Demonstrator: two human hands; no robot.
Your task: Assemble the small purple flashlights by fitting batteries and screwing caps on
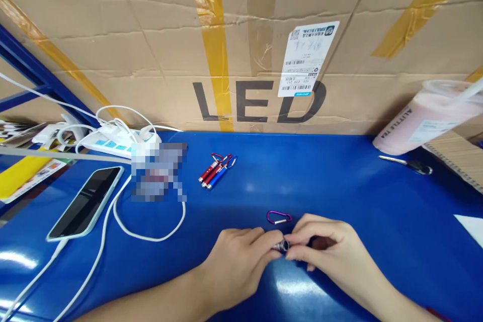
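My left hand point(241, 259) is closed around a small keychain flashlight point(278, 246). Only its silver, ridged end and a dark ring point(286, 245) show; the rest is hidden in the fist. From the right, my right hand point(330, 246) pinches at that ring between thumb and index finger, its other fingers curled. Just beyond the fingertips a purple carabiner point(278, 218) with a silver gate lies flat on the blue table point(320, 186). Farther back, several red and blue keychain flashlights point(213, 175) lie side by side, with carabiners at their far ends.
At left are a phone point(86, 204) on a white charging cable point(101, 236), a power strip point(107, 143) and a blurred-out item point(158, 171). A large cardboard box point(158, 50) stands behind. At right are a tilted drink cup point(418, 118), a key point(405, 163) and white paper point(470, 226).
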